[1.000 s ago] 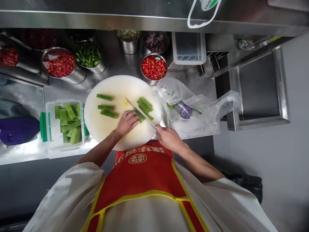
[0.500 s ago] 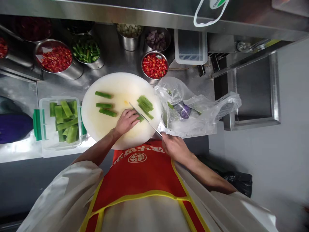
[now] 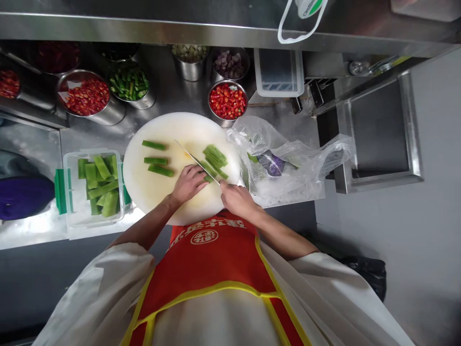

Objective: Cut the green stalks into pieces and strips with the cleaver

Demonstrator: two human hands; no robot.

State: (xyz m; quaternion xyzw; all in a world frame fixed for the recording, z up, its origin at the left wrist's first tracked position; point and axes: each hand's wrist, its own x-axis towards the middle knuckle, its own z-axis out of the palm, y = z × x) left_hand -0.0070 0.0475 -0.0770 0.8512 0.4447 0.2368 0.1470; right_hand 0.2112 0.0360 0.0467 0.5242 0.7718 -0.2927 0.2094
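My right hand [image 3: 237,198] is closed round the handle of a kitchen knife [image 3: 192,157], whose blade points away to the left over the round white cutting board [image 3: 154,190]. My left hand [image 3: 189,183], fingers curled, presses a green vegetable piece [image 3: 208,178] onto the board beside the blade. That piece is mostly hidden under the fingers. Thin green slices [image 3: 215,156] lie to the right of the blade, fanned over one another. On the board's left lie three uncut green sticks [image 3: 155,161].
Left of the board, a clear plastic box [image 3: 93,221] holds green pieces. Steel pots of chopped red chili [image 3: 227,102], green chili [image 3: 128,82] and diced vegetables stand behind. A plastic bag [image 3: 302,163] lies at the right, and a steel shelf edge [image 3: 144,31] overhangs the counter.
My right hand and the knife have slid forward and left, so the blade reaches farther over the board. My left hand stays on the green piece. The camera view has shifted slightly.
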